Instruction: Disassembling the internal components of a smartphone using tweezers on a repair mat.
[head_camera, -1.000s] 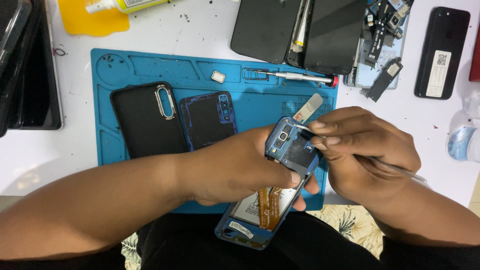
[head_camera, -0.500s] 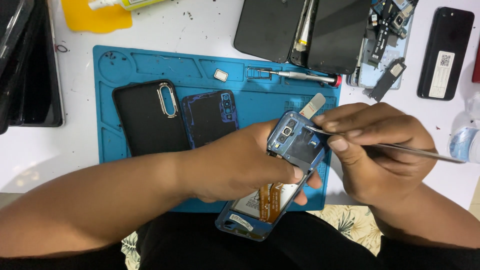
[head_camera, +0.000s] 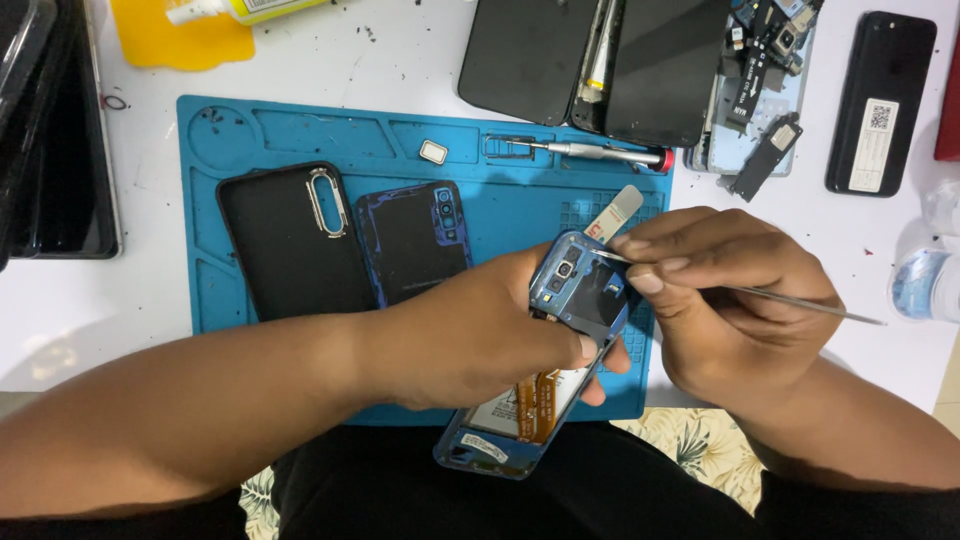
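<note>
My left hand (head_camera: 480, 335) grips an opened blue phone (head_camera: 580, 295) with its back off, held tilted above the near edge of the blue work mat (head_camera: 520, 190). The phone's battery and an orange flex strip (head_camera: 535, 395) show below my fingers. My right hand (head_camera: 730, 300) pinches thin metal tweezers (head_camera: 790, 298); their tip touches the top of the phone beside the camera module (head_camera: 566, 268). The tweezers' far end sticks out to the right.
On the mat lie a black phone case (head_camera: 285, 240), a dark blue back cover (head_camera: 415, 238), a small metal part (head_camera: 433, 152) and a screwdriver (head_camera: 590, 152). Behind are dark phone screens (head_camera: 600, 60), a black phone (head_camera: 880, 100), loose parts (head_camera: 760, 60), a yellow pad (head_camera: 180, 35).
My right hand has turned so the tweezers now stick out to the right, with their tip staying at the phone's top. The left hand keeps its hold on the phone.
</note>
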